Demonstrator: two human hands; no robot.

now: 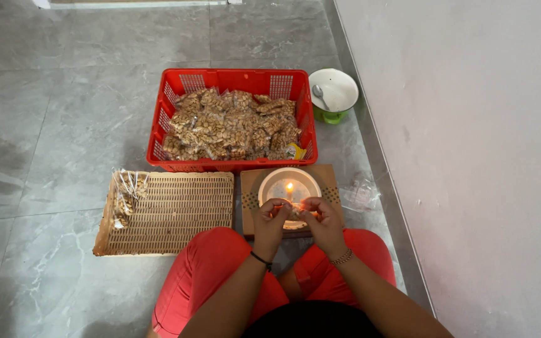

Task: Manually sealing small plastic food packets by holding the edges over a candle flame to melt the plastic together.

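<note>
Head view, lower centre: left hand (271,215) and right hand (320,213) pinch a small packet (295,207) crosswise just below the candle flame (290,186).

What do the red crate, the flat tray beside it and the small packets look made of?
Red crate: moulded plastic by its look, glossy, with vented grid walls. Flat tray: seemingly woven cane or bamboo, matt tan, ribbed weave showing. Packets: thin clear plastic film, judging by glints over the brown contents. Both hands hold one such packet near the flame.
</note>
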